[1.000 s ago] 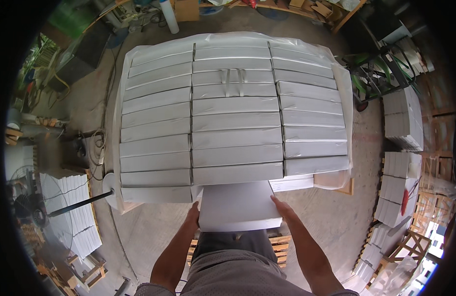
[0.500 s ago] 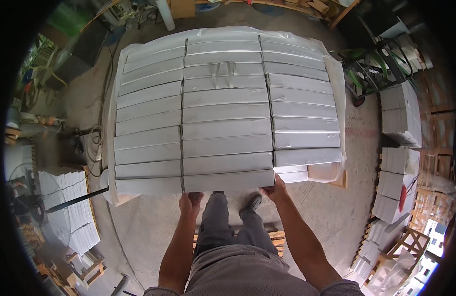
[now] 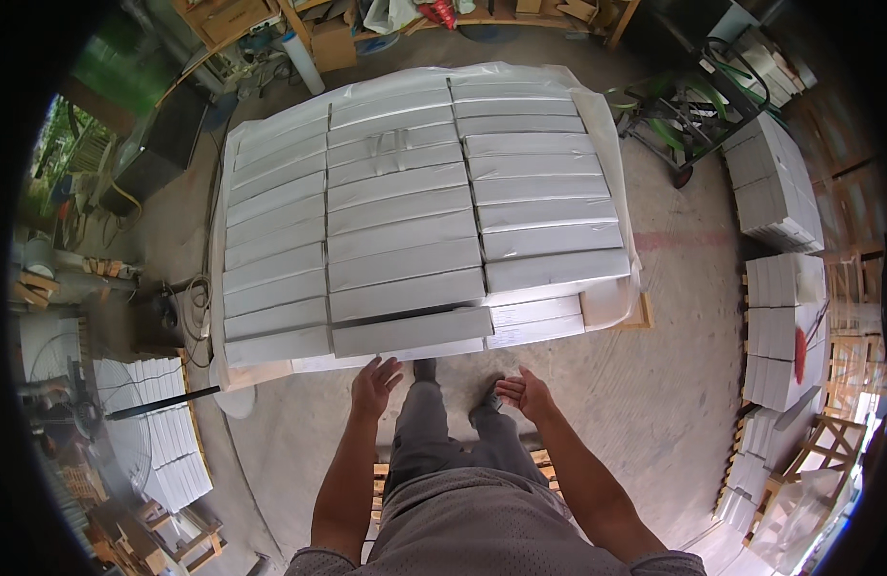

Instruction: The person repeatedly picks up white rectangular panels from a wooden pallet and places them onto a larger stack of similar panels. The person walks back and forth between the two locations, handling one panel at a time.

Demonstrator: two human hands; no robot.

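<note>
Concrete floor [image 3: 655, 384], stacked grey slabs [image 3: 405, 230], left hand [image 3: 374, 386] and right hand [image 3: 525, 392] now withdrawn, open, empty, earlier touching front slab [image 3: 410, 331]

The top layer of the wrapped pallet stack [image 3: 414, 206] shows three columns of long grey slabs: ten in the left column [image 3: 270, 245], ten in the middle column [image 3: 405, 221], eight in the right column [image 3: 539, 182], twenty-eight in all. Two more slabs [image 3: 534, 322] show a step lower at the near right corner. Two hands: the left hand [image 3: 374, 386] and the right hand [image 3: 523, 392], both empty. One green hand cart [image 3: 679, 120] stands at the right.
</note>
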